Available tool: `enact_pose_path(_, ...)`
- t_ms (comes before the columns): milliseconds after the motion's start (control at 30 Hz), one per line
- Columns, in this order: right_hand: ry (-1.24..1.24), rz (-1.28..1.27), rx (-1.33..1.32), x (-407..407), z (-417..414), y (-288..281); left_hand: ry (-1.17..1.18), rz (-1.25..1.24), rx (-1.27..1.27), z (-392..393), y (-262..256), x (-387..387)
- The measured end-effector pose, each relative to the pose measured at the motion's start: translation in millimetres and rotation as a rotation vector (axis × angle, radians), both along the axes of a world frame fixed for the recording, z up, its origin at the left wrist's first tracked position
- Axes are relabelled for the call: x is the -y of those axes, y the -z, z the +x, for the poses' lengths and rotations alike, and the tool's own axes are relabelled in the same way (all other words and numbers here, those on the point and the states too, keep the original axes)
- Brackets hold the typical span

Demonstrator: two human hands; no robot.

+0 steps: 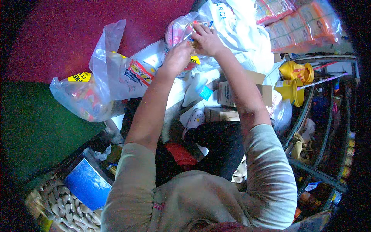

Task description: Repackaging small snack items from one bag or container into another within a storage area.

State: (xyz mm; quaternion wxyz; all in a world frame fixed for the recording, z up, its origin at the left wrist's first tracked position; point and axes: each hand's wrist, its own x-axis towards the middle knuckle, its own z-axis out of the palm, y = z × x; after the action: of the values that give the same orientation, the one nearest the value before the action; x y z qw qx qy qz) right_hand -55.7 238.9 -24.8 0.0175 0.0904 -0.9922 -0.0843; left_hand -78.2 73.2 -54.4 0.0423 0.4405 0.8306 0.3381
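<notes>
My left hand point(180, 56) and my right hand point(207, 40) meet at the top centre, over a clear plastic bag point(175, 32) with pink and printed contents. The fingers of my left hand are curled on something small and brownish at the bag, partly hidden. My right fingers bend over the same spot, beside a red-tipped printed packet. A large white plastic bag point(243, 40) lies just right of my right hand. To the left of my left hand stand clear printed plastic bags point(87, 101) with packets inside.
Orange-wrapped packs point(303, 29) lie at the upper right. An open cardboard box point(227, 94), a yellow bucket point(292, 91) and metal shelving point(307, 165) stand to the right. A blue flat item point(88, 184) rests at the lower left by many small filled packets point(68, 208). My legs are below.
</notes>
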Motion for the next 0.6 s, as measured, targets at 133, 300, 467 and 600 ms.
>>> enact_pose_path(133,0.023,0.136,0.067,6,-1,1,0.010,0.041,0.048,-1,2,5)
enact_pose_path(300,-0.014,0.063,0.126,-13,-14,0,0.006,0.127,0.093,-3,4,3)
enact_pose_path(467,-0.001,0.085,0.206,-10,-18,-4,0.011,0.081,0.066,-4,7,4)
enact_pose_path(600,-0.003,-0.114,0.224,-12,-14,-14,0.012,0.024,0.083,-1,7,3)
